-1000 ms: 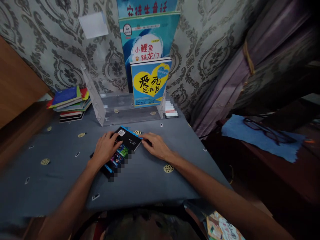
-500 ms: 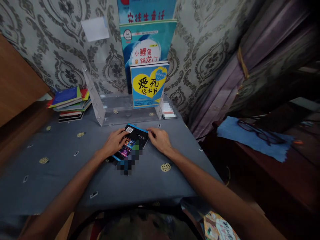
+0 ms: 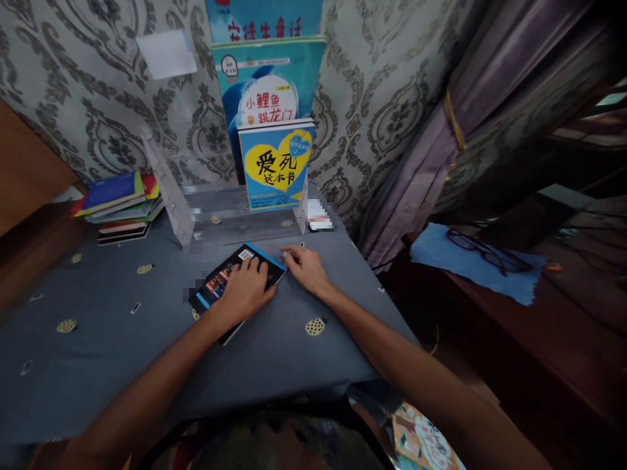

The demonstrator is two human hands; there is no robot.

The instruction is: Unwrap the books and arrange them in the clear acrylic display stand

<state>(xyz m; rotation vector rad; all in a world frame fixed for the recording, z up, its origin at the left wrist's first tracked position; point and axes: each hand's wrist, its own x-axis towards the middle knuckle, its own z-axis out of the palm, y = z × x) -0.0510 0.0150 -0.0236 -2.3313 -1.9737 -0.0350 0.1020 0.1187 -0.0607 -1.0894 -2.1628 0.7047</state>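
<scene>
A black book (image 3: 214, 282) with a blue strip and a barcode on its cover lies flat and slanted on the dark tablecloth. My left hand (image 3: 246, 287) rests palm down across it, fingers spread over the cover and thumb near the right edge. Just off the book's upper right corner is my right hand (image 3: 306, 269), its index finger stretched out and the others loosely bent, holding nothing. I cannot tell whether its fingertips touch the book. Behind both hands stands a clear acrylic rack (image 3: 169, 192), with a blue book with a yellow heart (image 3: 277, 168) upright at its right side.
Taller teal books (image 3: 267, 72) stand behind the blue one. A stack of books (image 3: 121, 203) lies at the back left. Right of the table, glasses (image 3: 482, 251) lie on a blue cloth (image 3: 431, 251). Another book (image 3: 424, 437) shows below the table's front edge.
My left hand has slid from the book's left edge to the right across its cover. My right hand's fingers have come slightly away from the top corner. The whole view has shifted a little.
</scene>
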